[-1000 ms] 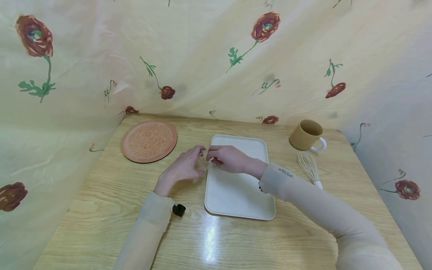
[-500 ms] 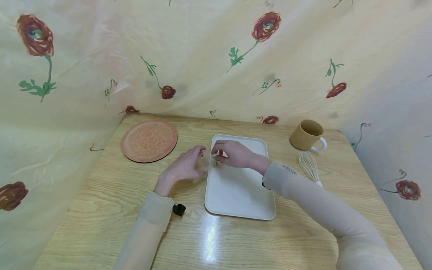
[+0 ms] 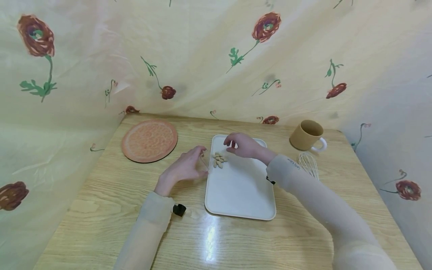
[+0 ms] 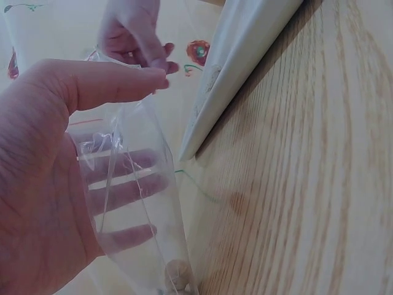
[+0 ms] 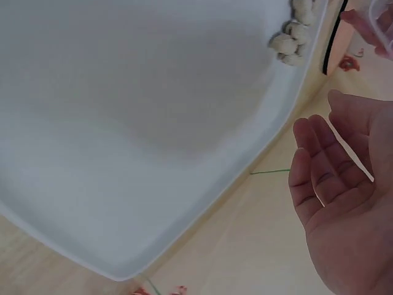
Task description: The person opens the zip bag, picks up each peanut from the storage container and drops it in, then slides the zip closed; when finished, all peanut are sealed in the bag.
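Note:
My left hand (image 3: pixel 183 165) holds a clear plastic bag (image 4: pixel 132 184) beside the tray's left edge, thumb above and fingers behind the film. Something tan and rounded, like a peanut, shows low in the bag in the left wrist view. On the left part of a white rectangular tray (image 3: pixel 239 195) lies a small cluster of several unshelled peanuts (image 3: pixel 219 160). My right hand (image 3: pixel 244 145) hovers over the tray's far part, to the right of the peanuts. In the right wrist view its fingers (image 5: pixel 331 160) are loosely bent with nothing between them.
A round orange-patterned mat (image 3: pixel 149 141) lies at the back left of the wooden table (image 3: pixel 111 195). At the back right stands a tan mug (image 3: pixel 305 135) with a white handle. A whisk (image 3: pixel 308 165) lies in front of it, partly behind the right sleeve.
My right hand has moved away from the bag, right and toward the back over the tray, its fingers loosening. The peanuts it covered now show. My left hand stays with the bag.

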### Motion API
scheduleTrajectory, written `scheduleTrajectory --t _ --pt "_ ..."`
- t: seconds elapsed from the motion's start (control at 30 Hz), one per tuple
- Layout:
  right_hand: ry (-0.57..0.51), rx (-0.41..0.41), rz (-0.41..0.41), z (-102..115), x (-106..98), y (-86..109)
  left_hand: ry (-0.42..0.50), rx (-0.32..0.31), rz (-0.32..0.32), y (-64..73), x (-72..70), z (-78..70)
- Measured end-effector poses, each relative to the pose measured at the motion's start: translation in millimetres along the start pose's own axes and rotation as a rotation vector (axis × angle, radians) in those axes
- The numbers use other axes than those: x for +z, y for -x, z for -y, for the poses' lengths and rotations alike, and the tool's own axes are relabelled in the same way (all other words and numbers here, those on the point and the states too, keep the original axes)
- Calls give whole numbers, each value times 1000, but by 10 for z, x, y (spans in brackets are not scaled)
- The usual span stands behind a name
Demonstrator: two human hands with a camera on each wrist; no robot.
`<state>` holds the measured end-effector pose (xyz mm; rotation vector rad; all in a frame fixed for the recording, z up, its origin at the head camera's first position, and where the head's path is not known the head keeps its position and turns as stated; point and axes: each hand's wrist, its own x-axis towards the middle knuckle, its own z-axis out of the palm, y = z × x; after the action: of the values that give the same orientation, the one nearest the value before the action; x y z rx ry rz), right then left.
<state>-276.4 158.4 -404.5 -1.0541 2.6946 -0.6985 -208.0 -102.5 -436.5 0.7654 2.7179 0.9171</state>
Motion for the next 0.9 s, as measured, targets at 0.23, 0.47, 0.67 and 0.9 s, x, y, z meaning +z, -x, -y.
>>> scheduleTrajectory --t 0.23,0.47,0.67,0.9 --pt "-50 42 52 -126 144 28 -1 5 13 1 7 3" --pt "-117 70 103 -150 299 49 -2 17 14 6 2 3" --pt "-134 74 86 -137 336 54 1 25 10 8 5 12" --pt "-102 88 68 -115 356 53 -2 20 11 8 8 13"
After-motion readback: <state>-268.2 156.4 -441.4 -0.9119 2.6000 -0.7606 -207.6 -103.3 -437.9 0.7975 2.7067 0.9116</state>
